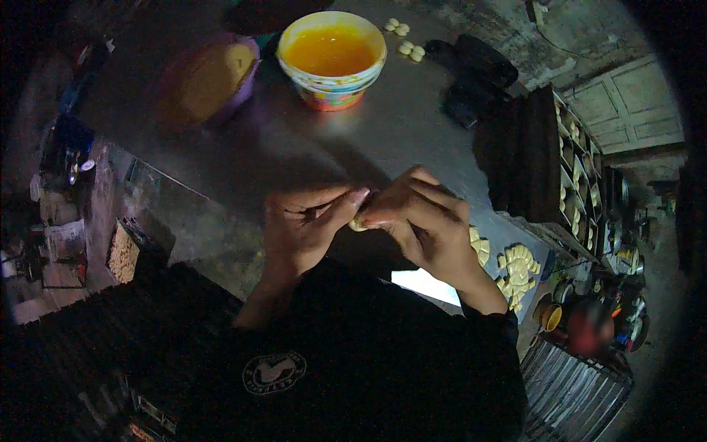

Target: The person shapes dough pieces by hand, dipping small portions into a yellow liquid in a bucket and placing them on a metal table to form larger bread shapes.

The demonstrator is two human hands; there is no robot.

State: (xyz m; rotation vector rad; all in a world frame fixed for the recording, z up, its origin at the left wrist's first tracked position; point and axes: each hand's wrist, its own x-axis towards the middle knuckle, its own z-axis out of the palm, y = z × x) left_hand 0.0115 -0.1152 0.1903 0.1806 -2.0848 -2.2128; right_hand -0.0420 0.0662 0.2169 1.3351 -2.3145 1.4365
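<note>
Close together over the near part of the dark metal table (243, 158), my two hands meet at the fingertips. A small pale piece of dough (357, 223) shows between them, mostly hidden by the fingers. My left hand (305, 225) is closed, thumb and fingers pinched at the dough. From the other side my right hand (427, 217) pinches the same piece, its fingers bent. Beside my right wrist lie several pale shaped dough pieces (518, 269), partly covered by the arm.
Farther back stand a white bucket (331, 88) of yellow-orange liquid and a purple bowl (247, 85) with a brownish mass. Two small dough clusters (412, 51) lie right of the bucket. A dark rack (578, 173) with filled shelves is at the right.
</note>
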